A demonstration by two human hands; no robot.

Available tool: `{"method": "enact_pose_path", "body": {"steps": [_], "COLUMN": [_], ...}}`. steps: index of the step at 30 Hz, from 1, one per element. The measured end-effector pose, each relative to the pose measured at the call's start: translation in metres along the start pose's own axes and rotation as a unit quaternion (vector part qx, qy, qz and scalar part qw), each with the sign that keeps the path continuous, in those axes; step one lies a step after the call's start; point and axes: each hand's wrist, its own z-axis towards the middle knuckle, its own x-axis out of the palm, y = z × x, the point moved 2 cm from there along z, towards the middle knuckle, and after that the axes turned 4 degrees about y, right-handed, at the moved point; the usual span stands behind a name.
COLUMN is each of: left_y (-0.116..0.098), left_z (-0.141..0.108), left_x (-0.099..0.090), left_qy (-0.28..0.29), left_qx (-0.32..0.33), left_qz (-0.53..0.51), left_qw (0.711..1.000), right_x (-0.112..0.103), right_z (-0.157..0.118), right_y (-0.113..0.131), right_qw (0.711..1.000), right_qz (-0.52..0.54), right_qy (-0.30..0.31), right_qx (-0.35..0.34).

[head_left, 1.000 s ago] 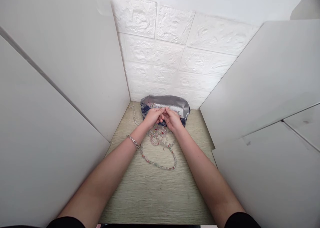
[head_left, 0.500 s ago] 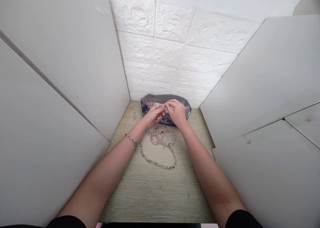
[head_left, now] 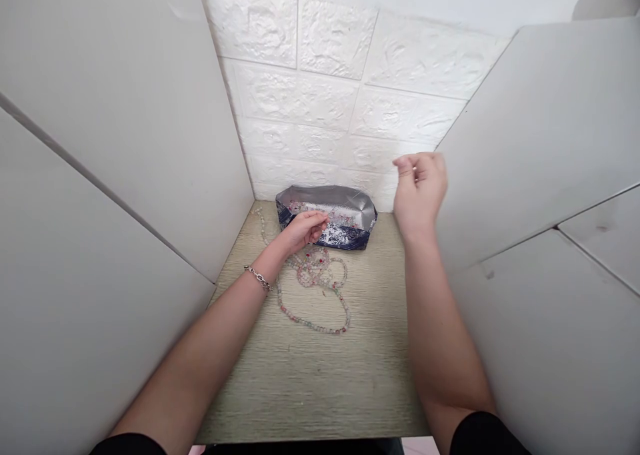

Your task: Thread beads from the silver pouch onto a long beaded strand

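A dark blue bag (head_left: 340,236) with a silvery inside stands open against the wall, loose small beads in it. Over its front edge my left hand (head_left: 306,231) is closed in a pinch; what its fingertips hold is too small to make out. Up and to the right of the bag, my right hand (head_left: 421,192) is raised with its fingers curled together, and anything between them is too small to see. A long string of pale, pink and green beads (head_left: 313,326) lies looped on the tabletop, partly heaped just in front of the bag.
The wooden tabletop (head_left: 305,382) sits between a pale panel on the left (head_left: 120,142) and another on the right (head_left: 540,142). Behind it rises a white brick-patterned wall (head_left: 325,95). A chain bracelet (head_left: 259,278) circles my left wrist.
My right hand has moved away from my left hand, up and to the right. More of the bag's inside shows. My left hand has stayed nearly in place over the bag.
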Motion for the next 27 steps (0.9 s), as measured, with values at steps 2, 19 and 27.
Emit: {"method": "enact_pose_path", "body": {"steps": [2,19,27], "left_y": [0.001,-0.008,-0.011], "left_z": [0.000,-0.007,-0.006], "left_x": [-0.001,0.006,0.012], "left_qy": [0.013,0.073,0.068], "left_qx": [0.003,-0.031,0.012], "left_qz": [-0.004,-0.044,-0.079], "left_qw": [1.000,0.996,0.995], "right_x": [-0.012,0.023,0.050], "right_z": [0.004,-0.018,-0.036], "right_y": [0.002,0.037,0.026], "right_qw": [0.999,0.952,0.930], "right_qz": [0.008,0.000,-0.058], "right_qy": [-0.032,0.300,0.360], "right_qx": [0.010,-0.066,-0.044]}}
